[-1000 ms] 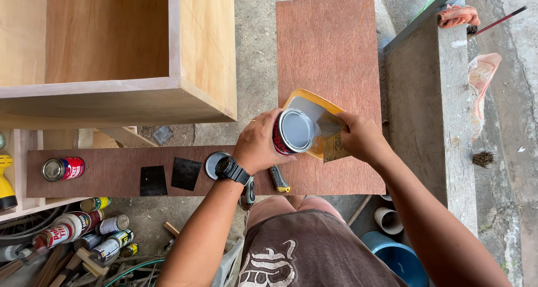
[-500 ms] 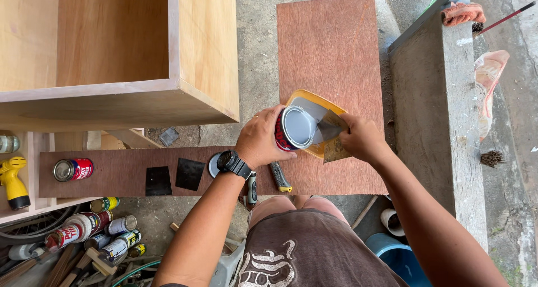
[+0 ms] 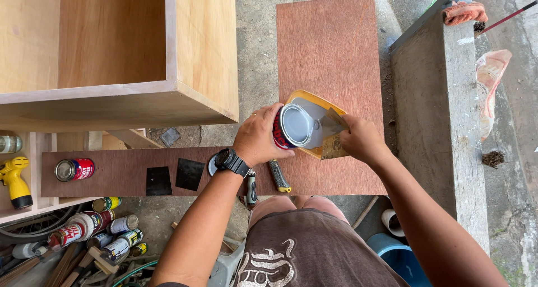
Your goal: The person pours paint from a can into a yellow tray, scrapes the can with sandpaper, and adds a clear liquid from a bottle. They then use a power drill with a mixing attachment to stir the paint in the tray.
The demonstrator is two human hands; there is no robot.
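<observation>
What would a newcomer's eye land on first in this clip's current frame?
At centre, the left hand holds a red can tilted over a yellow tray, while the right hand presses a worn scraper at the tray's edge, all above a reddish plywood panel. A large pale plywood cabinet box fills the upper left. Along the dark board below stand a second red can and two black squares.

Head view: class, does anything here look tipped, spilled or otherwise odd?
Only the can stands out: the left hand holds it tipped on its side over the yellow tray, while the right hand holds a scraper at its mouth. No spill shows on the board.
</observation>
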